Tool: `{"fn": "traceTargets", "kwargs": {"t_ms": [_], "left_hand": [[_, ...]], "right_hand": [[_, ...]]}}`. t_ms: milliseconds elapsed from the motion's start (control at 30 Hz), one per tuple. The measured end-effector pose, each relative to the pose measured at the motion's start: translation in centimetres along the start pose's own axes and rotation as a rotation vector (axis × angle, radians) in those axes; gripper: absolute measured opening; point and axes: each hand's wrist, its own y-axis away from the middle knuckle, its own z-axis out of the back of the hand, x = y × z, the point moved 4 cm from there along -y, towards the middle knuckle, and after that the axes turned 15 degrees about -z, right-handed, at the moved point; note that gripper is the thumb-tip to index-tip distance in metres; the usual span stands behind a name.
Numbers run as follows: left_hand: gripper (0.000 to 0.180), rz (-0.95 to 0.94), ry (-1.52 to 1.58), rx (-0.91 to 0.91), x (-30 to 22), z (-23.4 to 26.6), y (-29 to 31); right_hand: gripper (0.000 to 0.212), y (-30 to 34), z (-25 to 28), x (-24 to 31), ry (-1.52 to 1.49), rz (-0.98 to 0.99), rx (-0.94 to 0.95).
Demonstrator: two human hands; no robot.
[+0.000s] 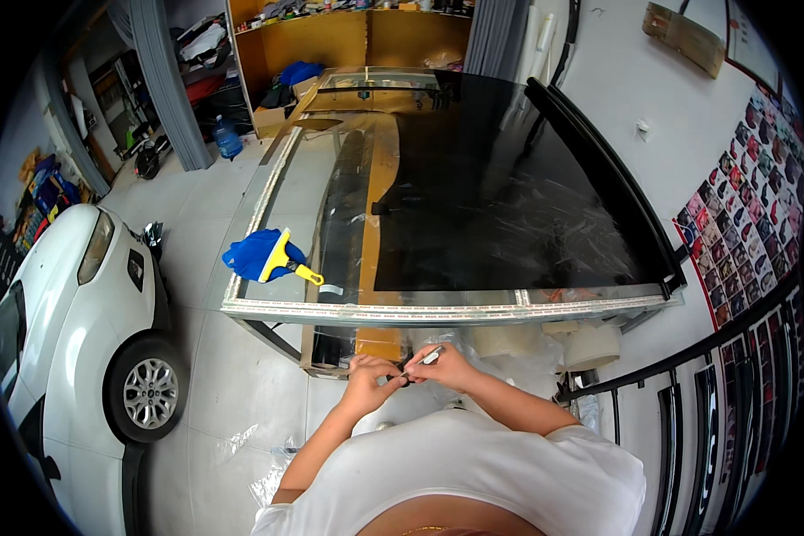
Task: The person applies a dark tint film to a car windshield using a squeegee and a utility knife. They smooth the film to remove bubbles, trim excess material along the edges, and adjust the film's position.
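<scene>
Both my hands are close together in front of the near edge of the glass-topped table (456,312). In my right hand (448,367) is a slim silver tool (432,355), shaped like a utility knife, its upper end sticking out past the fingers. My left hand (372,382) is closed in a pinch at the tool's lower end; what its fingertips hold is too small to tell. Dark window film (518,196) covers much of the tabletop. On the table's left part lie a yellow squeegee (281,257) and a blue cloth (254,254) beneath it.
A white car (80,313) stands at the left. Below the tabletop are boxes and rolls (590,347). Along the table's right side runs a long black roll (607,170). Black strips hang from a rail (688,357) at the lower right. Clear plastic scraps (272,473) lie on the floor.
</scene>
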Motion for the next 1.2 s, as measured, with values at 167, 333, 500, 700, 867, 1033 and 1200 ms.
{"fn": "traceTargets", "kwargs": {"t_ms": [167,333,500,700,867,1033,1200], "left_hand": [[0.012,-0.034,-0.06,0.117,-2.5,-2.5,-1.9],[0.009,-0.089,-0.133,0.319,-6.1,-9.0,-5.6],[0.008,-0.143,-0.143,0.528,-10.2,-18.2,-9.4],[0.009,-0.165,-0.112,0.554,-13.3,-27.1,-13.8],[0.024,-0.113,-0.222,0.014,-11.7,-26.2,-17.4],[0.025,0.172,-0.287,-0.385,-2.9,-20.7,-17.5],[0.044,0.37,-0.667,-0.455,4.9,-15.4,-18.0]], "right_hand": [[0.017,4.2,5.3,0.3,0.253,0.096,-0.116],[0.023,9.6,11.9,-3.2,0.664,0.204,-0.158],[0.03,15.8,18.3,-7.1,0.776,0.073,-0.068],[0.027,21.2,26.5,-11.4,0.621,0.086,-0.187],[0.023,24.2,32.7,-13.5,0.449,0.177,-0.495],[0.016,25.5,38.4,-15.2,0.149,0.157,-0.759],[0.016,25.2,42.7,-16.0,0.064,0.23,-0.928]]}}
